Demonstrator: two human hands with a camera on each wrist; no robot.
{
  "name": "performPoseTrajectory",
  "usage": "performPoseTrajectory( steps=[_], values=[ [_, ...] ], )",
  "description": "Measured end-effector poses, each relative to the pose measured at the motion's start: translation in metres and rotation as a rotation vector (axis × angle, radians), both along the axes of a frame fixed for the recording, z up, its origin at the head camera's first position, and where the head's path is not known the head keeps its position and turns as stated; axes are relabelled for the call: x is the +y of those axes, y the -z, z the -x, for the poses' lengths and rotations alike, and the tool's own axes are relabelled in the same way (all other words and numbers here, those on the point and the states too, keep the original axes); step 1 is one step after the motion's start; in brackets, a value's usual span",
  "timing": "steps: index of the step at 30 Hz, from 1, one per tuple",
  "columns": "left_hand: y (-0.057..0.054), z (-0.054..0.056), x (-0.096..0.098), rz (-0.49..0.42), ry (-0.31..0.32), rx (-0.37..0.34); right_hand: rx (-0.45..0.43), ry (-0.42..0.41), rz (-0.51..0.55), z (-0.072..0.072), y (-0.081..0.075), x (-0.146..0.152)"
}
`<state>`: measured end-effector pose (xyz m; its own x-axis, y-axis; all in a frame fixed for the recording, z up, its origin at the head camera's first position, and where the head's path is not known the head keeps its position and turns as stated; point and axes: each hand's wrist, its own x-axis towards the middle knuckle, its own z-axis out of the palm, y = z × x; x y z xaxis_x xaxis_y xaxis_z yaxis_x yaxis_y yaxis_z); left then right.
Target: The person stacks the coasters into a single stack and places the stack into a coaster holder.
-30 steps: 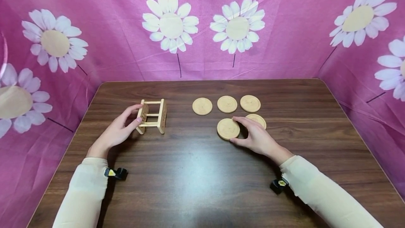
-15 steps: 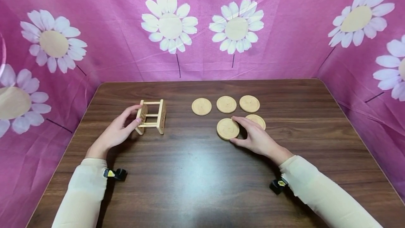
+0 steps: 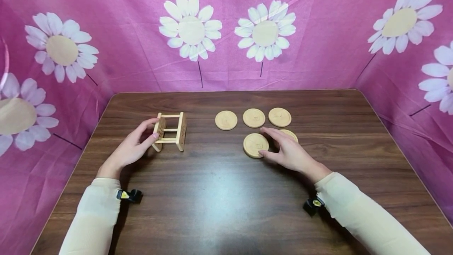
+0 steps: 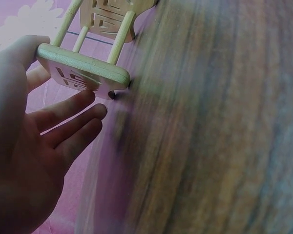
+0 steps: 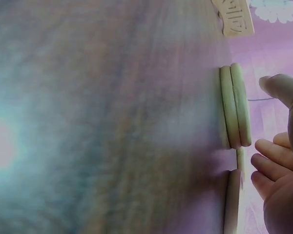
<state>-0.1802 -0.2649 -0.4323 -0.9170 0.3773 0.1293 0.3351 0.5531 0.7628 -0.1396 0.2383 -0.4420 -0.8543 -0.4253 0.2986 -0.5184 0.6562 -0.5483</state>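
In the head view my left hand (image 3: 131,148) holds the near-left side panel of a small wooden coaster rack (image 3: 181,131). The left wrist view shows the carved panel and dowels of the rack (image 4: 83,68), with the lower fingers loose beneath. My right hand (image 3: 290,152) hovers with spread fingers at the right edge of a stack of round wooden coasters (image 3: 255,145). Seen from the right wrist, the coaster stack (image 5: 234,105) lies flat on the table, and a gap separates it from the thumb and fingers.
Three single coasters lie in a back row: left (image 3: 226,120), middle (image 3: 253,118) and right (image 3: 280,117). Another coaster (image 3: 290,134) is partly hidden behind my right hand. All rest on a dark wood table (image 3: 212,207) with pink flowered cloth (image 3: 226,70) around it.
My right hand has loosened from the coaster stack and drawn slightly right, its fingertips now off the rim. The left hand and the rack stay put.
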Motion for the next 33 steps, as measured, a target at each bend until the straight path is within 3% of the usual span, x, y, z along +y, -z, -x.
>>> performPoseTrajectory(
  steps=[5,22,33],
  values=[
    [0.0,0.001,0.0,0.0,-0.001,-0.001,-0.052,0.029,-0.033,0.001,-0.011,-0.004],
    [0.002,-0.001,0.0,-0.006,-0.006,0.005,-0.071,0.07,-0.014,0.012,-0.014,-0.014],
    [0.001,-0.001,0.0,-0.012,-0.003,0.0,-0.135,0.048,0.061,0.025,-0.019,-0.027]
  ],
)
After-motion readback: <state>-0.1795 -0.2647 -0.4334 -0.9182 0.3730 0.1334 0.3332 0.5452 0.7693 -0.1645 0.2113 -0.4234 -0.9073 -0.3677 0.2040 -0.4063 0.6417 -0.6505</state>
